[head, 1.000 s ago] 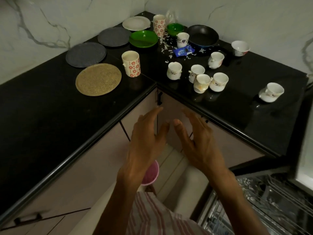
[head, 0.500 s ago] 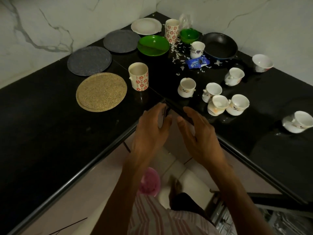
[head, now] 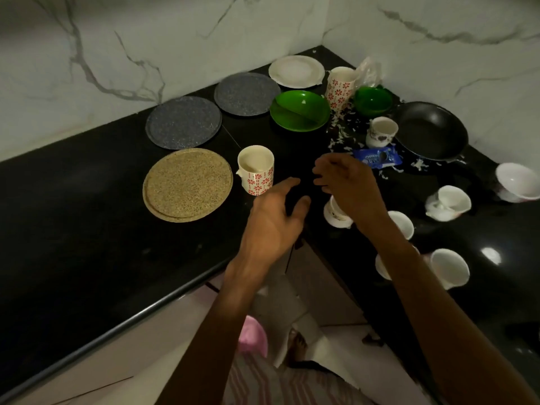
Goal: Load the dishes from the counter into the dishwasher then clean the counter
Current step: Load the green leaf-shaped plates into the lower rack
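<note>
Now both hands over counter

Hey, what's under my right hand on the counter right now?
A white cup stands below the right hand, partly covered by the wrist. Its rim and inside are hidden. The hand holds nothing.

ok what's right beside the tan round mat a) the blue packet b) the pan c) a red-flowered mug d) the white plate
c: the red-flowered mug stands upright just right of the tan mat; the pan, blue packet and white plate lie farther off.
</note>
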Motion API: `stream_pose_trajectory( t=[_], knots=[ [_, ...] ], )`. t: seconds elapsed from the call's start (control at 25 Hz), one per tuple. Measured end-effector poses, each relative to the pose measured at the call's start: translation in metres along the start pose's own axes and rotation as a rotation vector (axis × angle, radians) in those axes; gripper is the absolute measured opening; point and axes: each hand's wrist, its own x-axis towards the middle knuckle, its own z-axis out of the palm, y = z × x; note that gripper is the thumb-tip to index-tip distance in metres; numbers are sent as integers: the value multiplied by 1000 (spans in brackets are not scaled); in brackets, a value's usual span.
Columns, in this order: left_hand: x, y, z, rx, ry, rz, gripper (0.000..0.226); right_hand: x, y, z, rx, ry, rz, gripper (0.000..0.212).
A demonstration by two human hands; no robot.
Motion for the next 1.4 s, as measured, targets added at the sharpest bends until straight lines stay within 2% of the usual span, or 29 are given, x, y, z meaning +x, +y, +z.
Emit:
stream_pose_trajectory(
  t=[0.12, 0.32, 0.44, 0.72, 0.88, 1.04, 1.24, 1.4],
  knots=[
    [16, 0, 11, -5, 22, -52, 42, 66, 9, 0, 262, -83, 247, 12],
    [33, 2, 28, -18, 47, -79, 42, 176, 50, 12, 351, -60, 493, 31],
    [40, 2, 43, -32, 66, -90, 41, 229, 68, 24, 387, -47, 529, 53],
    [30, -6, 53, -31, 134, -139, 39, 287, 83, 39, 562, -117, 567, 42],
    [21, -11, 52, 20, 157, -167, 39, 293, 90, 40, 600, -96, 554, 41],
    [15, -4, 51, -27, 146, -165, 38, 270, 84, 27, 688, -74, 577, 37],
    [9, 4, 50, -61, 124, -108, 37, 217, 62, 10, 778, -69, 489, 40],
    [-5, 8, 42, -95, 85, -55, 37, 143, 34, 0, 810, -83, 437, 37]
  ],
)
